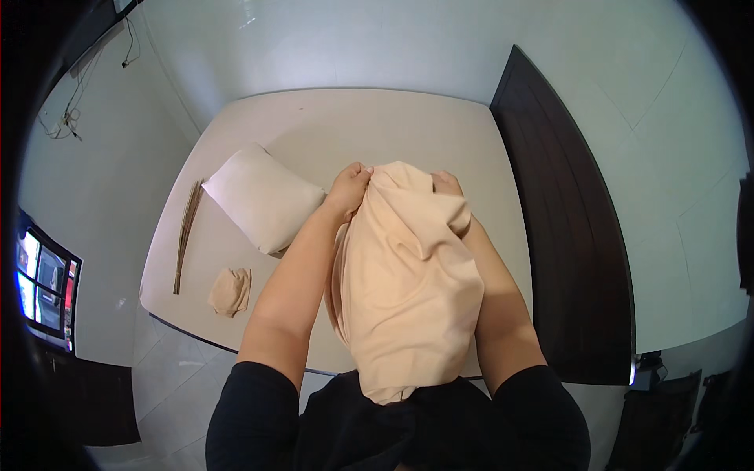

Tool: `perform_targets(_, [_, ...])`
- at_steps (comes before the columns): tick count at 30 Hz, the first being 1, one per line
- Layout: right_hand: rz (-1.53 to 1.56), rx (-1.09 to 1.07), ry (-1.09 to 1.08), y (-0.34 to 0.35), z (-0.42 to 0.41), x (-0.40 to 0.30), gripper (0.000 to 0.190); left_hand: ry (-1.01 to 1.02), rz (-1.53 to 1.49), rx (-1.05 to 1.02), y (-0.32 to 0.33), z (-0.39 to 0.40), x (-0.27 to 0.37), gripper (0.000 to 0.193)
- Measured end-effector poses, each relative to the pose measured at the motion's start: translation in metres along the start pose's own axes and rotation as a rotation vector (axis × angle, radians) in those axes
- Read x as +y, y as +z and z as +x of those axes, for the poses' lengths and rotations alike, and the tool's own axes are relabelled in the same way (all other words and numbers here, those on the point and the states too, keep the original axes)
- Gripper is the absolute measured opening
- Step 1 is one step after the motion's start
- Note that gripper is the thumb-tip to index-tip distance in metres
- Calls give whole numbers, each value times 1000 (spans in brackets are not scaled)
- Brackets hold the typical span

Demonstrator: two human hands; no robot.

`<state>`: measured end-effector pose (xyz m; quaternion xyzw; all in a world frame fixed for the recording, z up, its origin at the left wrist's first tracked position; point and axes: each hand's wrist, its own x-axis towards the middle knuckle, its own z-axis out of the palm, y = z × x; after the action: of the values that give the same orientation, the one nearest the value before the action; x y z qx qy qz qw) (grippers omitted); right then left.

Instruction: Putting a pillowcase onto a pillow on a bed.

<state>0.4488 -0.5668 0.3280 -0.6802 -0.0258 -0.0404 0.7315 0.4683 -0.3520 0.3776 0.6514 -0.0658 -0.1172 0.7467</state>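
Both my hands hold up a bunched peach-coloured cloth (412, 282) in front of my body, over the near edge of the bed. My left hand (350, 191) grips its upper left edge. My right hand (449, 183) is at its upper right, partly hidden behind a fold. The cloth hangs in loose folds down to my black shirt. Left of my left hand, a pale pillow (265, 200) lies on the mattress (383, 120). A small folded cloth of similar colour (230, 292) rests near the mattress's lower left part.
A bundle of thin sticks, like a stick broom (188, 235), lies left of the pillow. A dark wooden headboard (565, 235) stands along the bed's right side. Pale walls rise behind and beside the bed. Tiled floor (177, 377) shows at the lower left, and loose cables (70, 115) hang at the upper left.
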Motion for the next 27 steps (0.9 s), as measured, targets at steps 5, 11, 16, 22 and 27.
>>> perform_targets(5, [398, -104, 172, -16, 3, 54, 18, -244, 288, -75, -25, 4, -48, 22])
perform_targets(11, [344, 41, 318, 10, -55, 65, 18, 325, 779, 247, -25, -41, -65, 25])
perform_targets(16, [256, 97, 317, 8, -49, 49, 19, 25, 633, 241, -18, -116, -10, 30])
perform_targets(22, [147, 116, 319, 14, -45, 35, 20, 23, 333, 14, -41, -141, -33, 35])
perform_targets(27, [84, 128, 306, 9, -37, 19, 20, 100, 990, 139, -75, -157, -90, 34])
